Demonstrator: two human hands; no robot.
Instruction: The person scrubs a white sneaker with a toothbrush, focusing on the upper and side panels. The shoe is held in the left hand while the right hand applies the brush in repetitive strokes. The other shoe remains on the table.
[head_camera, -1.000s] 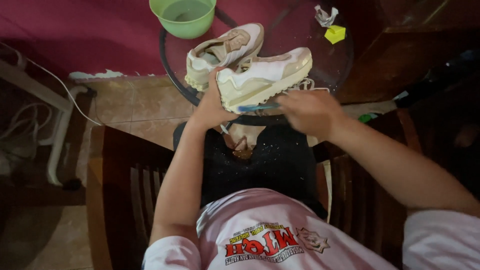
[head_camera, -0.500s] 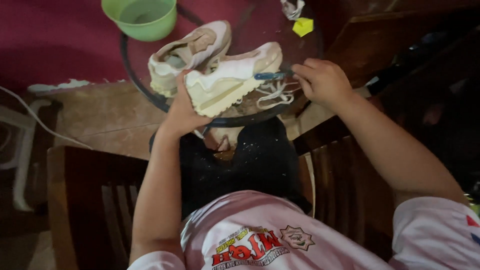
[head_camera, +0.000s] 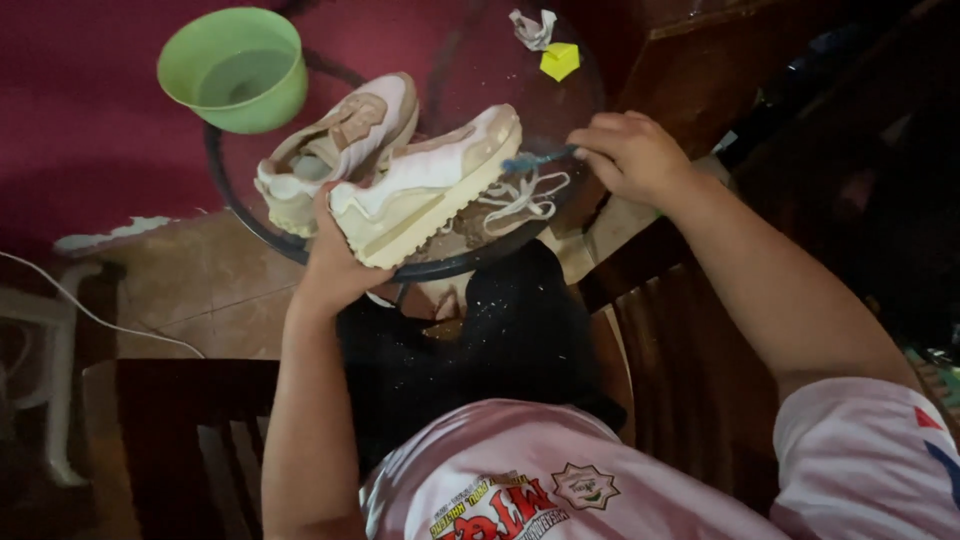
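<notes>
Now, round glass bench (head_camera: 590, 90) has slid toward frame ctr vs a sec ago. I see left hand (head_camera: 335, 265) gripping cream shoe (head_camera: 425, 190) mid-frame; right hand (head_camera: 630, 150) closed on blue brush (head_camera: 535, 159), w/ bristles reaching shoe's toe — scrubbing looks underway.

On the round table (head_camera: 250, 215), one shoe (head_camera: 425, 185) lies just in front of and touching a second shoe (head_camera: 340, 140), with a bowl (head_camera: 238, 70) behind-left at the rim, loose laces (head_camera: 520, 195) to the right, and a crumpled scrap (head_camera: 532, 28) beside a small block (head_camera: 560, 60) at the back.
</notes>
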